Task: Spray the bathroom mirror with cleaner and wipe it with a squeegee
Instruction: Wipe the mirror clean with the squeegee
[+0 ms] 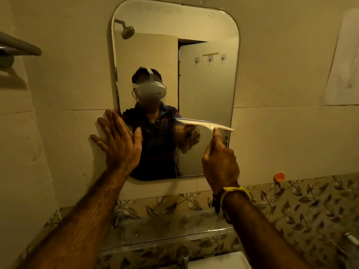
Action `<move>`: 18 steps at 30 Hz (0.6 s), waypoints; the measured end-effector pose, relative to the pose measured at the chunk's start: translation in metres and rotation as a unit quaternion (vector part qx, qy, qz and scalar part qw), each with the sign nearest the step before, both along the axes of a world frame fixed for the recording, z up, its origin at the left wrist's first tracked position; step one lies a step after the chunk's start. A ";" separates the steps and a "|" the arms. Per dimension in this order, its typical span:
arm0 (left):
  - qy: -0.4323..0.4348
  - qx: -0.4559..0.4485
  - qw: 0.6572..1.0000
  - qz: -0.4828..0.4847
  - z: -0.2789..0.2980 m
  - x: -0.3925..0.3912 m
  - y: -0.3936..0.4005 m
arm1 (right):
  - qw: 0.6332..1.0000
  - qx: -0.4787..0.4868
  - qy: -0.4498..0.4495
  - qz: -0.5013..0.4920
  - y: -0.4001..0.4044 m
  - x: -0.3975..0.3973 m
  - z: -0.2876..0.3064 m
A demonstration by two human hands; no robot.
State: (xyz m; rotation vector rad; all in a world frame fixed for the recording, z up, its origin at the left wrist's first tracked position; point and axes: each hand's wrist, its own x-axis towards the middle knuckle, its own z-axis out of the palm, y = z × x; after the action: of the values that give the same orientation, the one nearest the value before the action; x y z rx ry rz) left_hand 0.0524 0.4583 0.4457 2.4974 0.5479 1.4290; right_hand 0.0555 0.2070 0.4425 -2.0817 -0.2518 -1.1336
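Beige bathroom tiles are surrounding the mirror (174, 55). Lying across its lower right glass is the squeegee (206, 124), its handle gripped in the closed right hand (220, 166). At nine o'clock, the left hand (118, 142) is pressing flat, fingers spread, holding nothing.

Single head-worn wide-angle view, facing forward, close to wall mirror (204, 84)

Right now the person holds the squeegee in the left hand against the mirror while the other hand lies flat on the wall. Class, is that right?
Not quite. The head view shows the squeegee in the right hand, against the mirror; the left hand lies flat on the wall at the mirror's edge.
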 end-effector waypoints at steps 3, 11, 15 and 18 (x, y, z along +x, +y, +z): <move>-0.005 -0.004 1.000 -0.002 0.001 0.003 0.001 | 0.999 0.051 -0.017 -0.003 -0.013 0.016 0.034; -0.014 -0.011 1.000 -0.005 0.000 0.002 0.003 | 0.997 0.066 0.031 0.017 -0.001 0.003 0.003; -0.002 -0.001 1.000 -0.013 0.000 -0.005 0.004 | 0.995 0.079 0.045 0.041 0.007 -0.002 -0.012; 0.014 0.002 1.000 -0.009 0.003 -0.009 0.002 | 0.991 0.130 0.017 0.011 0.001 0.019 0.041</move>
State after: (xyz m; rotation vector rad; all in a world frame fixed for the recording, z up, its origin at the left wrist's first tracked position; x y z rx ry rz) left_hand 0.0429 0.4604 0.4484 2.5235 0.5261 1.3917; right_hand 0.0741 0.2081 0.4833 -1.8628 -0.1033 -1.0570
